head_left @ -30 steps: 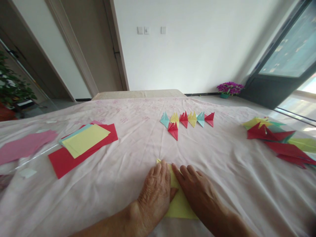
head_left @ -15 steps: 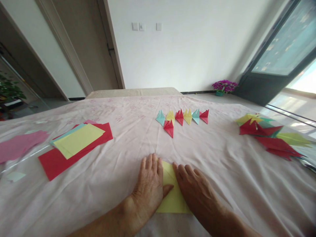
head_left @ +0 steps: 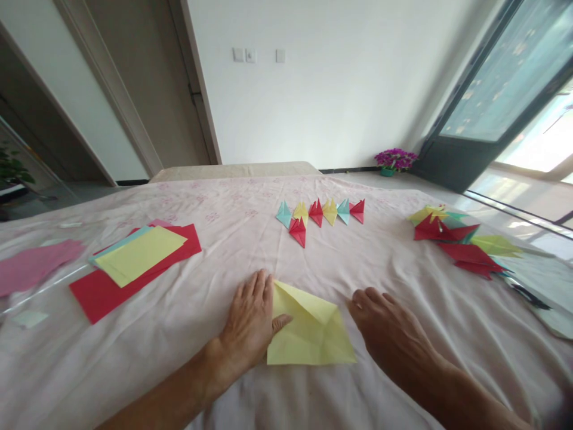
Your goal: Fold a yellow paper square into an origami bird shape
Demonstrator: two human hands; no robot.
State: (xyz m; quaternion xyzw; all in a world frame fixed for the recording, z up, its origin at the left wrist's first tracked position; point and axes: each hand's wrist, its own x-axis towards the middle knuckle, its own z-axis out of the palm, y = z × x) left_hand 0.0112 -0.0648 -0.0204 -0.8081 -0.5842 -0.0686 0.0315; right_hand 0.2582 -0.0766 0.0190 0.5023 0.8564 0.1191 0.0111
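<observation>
A yellow sheet of paper (head_left: 308,334) lies on the cloth in front of me, its upper right corner folded over into a slanting flap that stands slightly raised. My left hand (head_left: 250,313) rests flat along the sheet's left edge, fingers stretched forward and thumb reaching onto the paper. Just right of the sheet, apart from it, my right hand (head_left: 389,325) is low over the cloth with loosely bent fingers and nothing visible in them. Beyond the hands, several small folded paper pieces (head_left: 316,213) in red, yellow and blue form a row, with a red one (head_left: 298,233) in front.
Left, red sheets (head_left: 96,298) lie beneath blue and yellow sheets (head_left: 143,254); pink paper (head_left: 40,266) is farther left. Folded red, yellow and green shapes (head_left: 468,257) are heaped at right, near a dark object (head_left: 530,295). A pink patterned cloth (head_left: 215,358) covers the table.
The right hand has moved right, off the yellow paper, and the folded flap has come partly up. More of the sheet shows. The left hand stays pressed on its left side. The view has shifted.
</observation>
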